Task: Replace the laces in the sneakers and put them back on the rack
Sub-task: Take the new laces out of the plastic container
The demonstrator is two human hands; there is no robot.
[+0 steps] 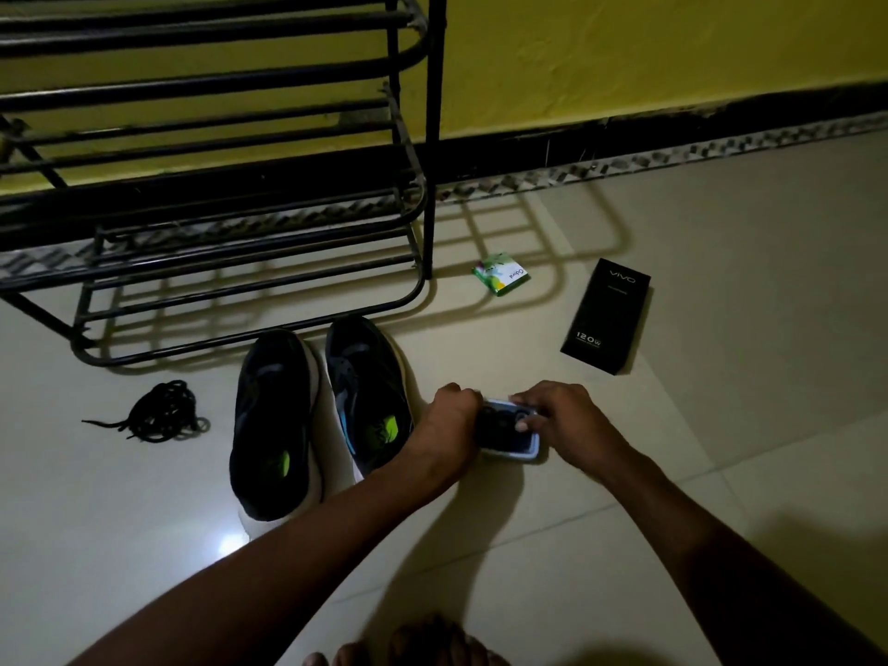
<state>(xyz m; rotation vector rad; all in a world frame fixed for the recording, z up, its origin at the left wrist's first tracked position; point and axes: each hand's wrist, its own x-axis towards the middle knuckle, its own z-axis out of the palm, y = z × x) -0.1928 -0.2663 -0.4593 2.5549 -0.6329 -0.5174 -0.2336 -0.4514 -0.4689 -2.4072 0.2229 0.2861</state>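
Two dark sneakers (271, 425) are lying side by side on the floor (721, 425) in the lower middle of the frame. They are lying the long way up the picture, with their toes pointing up at the black rack (434, 137). Just right of them, the left grip (449, 415) and the right grip (560, 415) are both holding a small white-edged pack (528, 454), fingers curled round it. Black laces (161, 411) are lying in a heap at the left.

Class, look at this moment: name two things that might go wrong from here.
The left hand and right hand grip the small packet; a hard tug might scatter its contents across the floor. The loose black laces lie left of the sneakers; they might get mixed up with replacements.
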